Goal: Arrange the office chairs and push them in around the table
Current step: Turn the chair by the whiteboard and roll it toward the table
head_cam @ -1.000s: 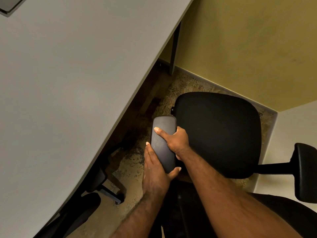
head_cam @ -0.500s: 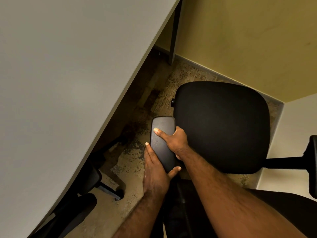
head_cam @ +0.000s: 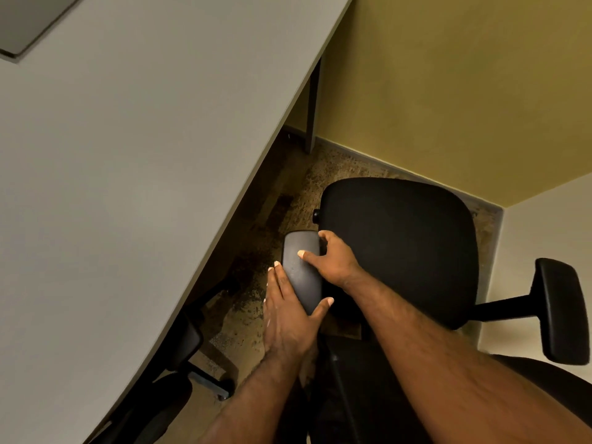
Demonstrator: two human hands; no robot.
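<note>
I have both hands on the near armrest (head_cam: 302, 270) of the office chair (head_cam: 397, 248), the one on the side facing the desk (head_cam: 134, 174). My left hand (head_cam: 290, 318) cups the armrest pad from its desk side and rear end: the fingers lie flat along the outer edge and the thumb hooks round the back corner, so that grip is partly closed around the pad rather than clenched. My right hand (head_cam: 336, 262) lies over the pad from the seat side, thumb pressed on top, the other fingers curling down between pad and seat where I cannot see them; how tightly that grip closes underneath I cannot tell.

The chair stands beside the desk edge, not under it, its black seat near the corner where the yellow wall (head_cam: 448, 84) meets a paler one. The far armrest (head_cam: 560, 312) sticks out on its bar at the right. The backrest is mostly covered by my forearms and cut off at the bottom, and the chair's base is hidden under the seat.

A second chair (head_cam: 179, 354) sits tucked under the desk at lower left, only its dark armrest, a leg and a caster showing; the rest is lost in shadow. One desk leg (head_cam: 312, 100) shows by the wall. A flat grey panel (head_cam: 28, 20) on the desk is cut off at the top-left corner.
</note>
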